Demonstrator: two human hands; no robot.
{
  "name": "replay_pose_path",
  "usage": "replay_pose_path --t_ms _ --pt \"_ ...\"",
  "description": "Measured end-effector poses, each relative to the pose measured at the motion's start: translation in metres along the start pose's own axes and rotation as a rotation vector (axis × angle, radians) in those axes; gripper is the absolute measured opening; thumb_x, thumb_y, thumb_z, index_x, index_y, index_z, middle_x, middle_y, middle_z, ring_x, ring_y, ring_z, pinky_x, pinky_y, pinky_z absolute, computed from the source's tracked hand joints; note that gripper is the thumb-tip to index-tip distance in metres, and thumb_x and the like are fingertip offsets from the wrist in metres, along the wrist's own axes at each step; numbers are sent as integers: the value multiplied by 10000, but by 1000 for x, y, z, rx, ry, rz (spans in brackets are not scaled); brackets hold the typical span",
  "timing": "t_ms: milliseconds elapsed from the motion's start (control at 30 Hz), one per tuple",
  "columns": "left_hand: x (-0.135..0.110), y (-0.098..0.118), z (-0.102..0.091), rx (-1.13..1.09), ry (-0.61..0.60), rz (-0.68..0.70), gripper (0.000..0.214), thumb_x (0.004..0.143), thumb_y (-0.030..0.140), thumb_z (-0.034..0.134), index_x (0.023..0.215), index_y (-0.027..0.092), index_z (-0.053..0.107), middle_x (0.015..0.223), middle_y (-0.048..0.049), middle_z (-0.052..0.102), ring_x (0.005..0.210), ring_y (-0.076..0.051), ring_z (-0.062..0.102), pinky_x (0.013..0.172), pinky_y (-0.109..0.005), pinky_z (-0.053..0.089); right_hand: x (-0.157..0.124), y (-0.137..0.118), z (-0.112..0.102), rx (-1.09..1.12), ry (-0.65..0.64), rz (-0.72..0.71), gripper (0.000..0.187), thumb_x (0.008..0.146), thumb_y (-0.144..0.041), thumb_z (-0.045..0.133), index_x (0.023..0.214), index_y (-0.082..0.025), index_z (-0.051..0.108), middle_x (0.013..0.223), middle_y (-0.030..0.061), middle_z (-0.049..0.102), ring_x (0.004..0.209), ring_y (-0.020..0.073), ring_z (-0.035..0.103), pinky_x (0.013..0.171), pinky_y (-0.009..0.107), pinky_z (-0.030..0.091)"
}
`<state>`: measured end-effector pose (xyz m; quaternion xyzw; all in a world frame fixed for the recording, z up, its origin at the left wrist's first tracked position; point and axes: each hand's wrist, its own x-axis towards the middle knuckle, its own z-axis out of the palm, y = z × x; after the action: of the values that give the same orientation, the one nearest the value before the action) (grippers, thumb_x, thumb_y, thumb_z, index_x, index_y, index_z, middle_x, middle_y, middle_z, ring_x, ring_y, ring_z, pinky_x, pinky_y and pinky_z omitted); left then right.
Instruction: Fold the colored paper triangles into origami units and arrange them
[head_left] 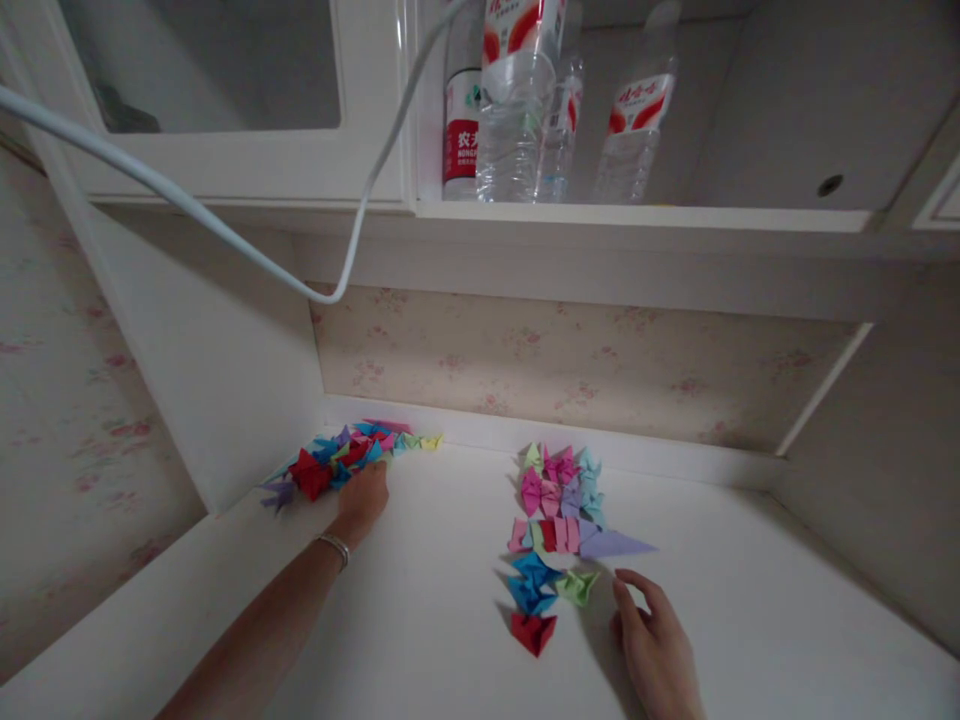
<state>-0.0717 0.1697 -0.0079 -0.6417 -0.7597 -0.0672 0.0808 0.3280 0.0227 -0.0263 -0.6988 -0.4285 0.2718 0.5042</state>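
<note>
My left hand point(364, 496), with a bracelet at its wrist, reaches into a pile of colourful folded paper pieces point(311, 476) at the back left of the white surface. Its fingers are curled at the pile's near edge; whatever they pinch is hidden. My right hand point(654, 640) holds nothing, thumb and forefinger apart, fingers loosely bent. Left of it lie a green folded paper piece point(576, 587), blue ones point(533, 583) and a red one point(534, 632). Behind these, pink, purple and light blue pieces point(551, 492) sit in rows, with a pointed purple paper piece point(616, 544) sticking out rightward.
A white counter point(435, 600) carries the paper pieces. Overhead, a cabinet shelf point(637, 215) holds several clear plastic bottles point(517, 130). A white cable point(247, 255) hangs across the upper left. Side panels and a flowered wall point(480, 360) bound the surface.
</note>
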Motion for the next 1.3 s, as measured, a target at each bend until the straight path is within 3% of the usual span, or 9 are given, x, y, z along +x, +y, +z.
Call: replay_pose_path --t_ms 267,533,733,1000,1133,1200,1267,1300 --pt "3 6 -5 91 6 127 351 866 103 316 970 131 651 1009 -166 653 860 -276 671 713 -410 538 -1 5 2 13 -26 25 520 760 -631 480 1031 -201 592 471 -39 536 466 173 502 466 267 365" --pt "29 20 -15 139 96 207 395 861 103 304 1077 108 635 1248 -221 539 797 -265 662 676 -405 535 3 12 4 127 18 60 506 723 -622 546 997 -202 613 449 -49 497 456 164 475 449 253 336" --pt "43 24 -10 155 133 256 424 836 41 312 1154 91 588 1154 -228 583 807 -272 654 659 -402 533 2 10 1 211 89 121 517 722 -608 578 1013 -183 618 436 -55 462 424 133 405 409 226 283" --pt "45 16 -1 185 172 280 419 860 30 252 963 59 657 1163 -260 571 704 -284 669 599 -447 539 1 7 1 203 118 143 473 741 -588 566 1003 -196 615 434 -63 446 422 131 398 406 220 275" --pt "48 11 -1 191 180 280 439 872 40 247 1135 82 595 1132 -241 585 714 -275 667 603 -435 542 0 6 1 145 106 109 466 779 -573 532 1024 -185 617 432 -62 434 417 132 397 395 221 280" --pt "50 10 -2 190 187 280 460 879 44 238 1223 95 539 1113 -230 592 722 -274 666 598 -425 539 0 6 2 127 53 43 453 790 -551 538 1042 -185 625 506 -34 520 444 140 452 413 231 344" --pt "52 10 -2 187 183 282 449 877 39 233 1164 82 575 1092 -225 596 726 -278 666 600 -421 536 1 7 4 117 -44 -80 440 783 -513 575 1078 -193 637 804 43 665 522 145 542 493 257 446" --pt "52 10 -2 184 177 283 437 873 34 235 1100 72 607 1082 -226 598 727 -279 666 607 -421 534 1 7 5 103 -93 -144 440 775 -490 596 1104 -201 641 1012 81 663 563 144 577 546 273 483"
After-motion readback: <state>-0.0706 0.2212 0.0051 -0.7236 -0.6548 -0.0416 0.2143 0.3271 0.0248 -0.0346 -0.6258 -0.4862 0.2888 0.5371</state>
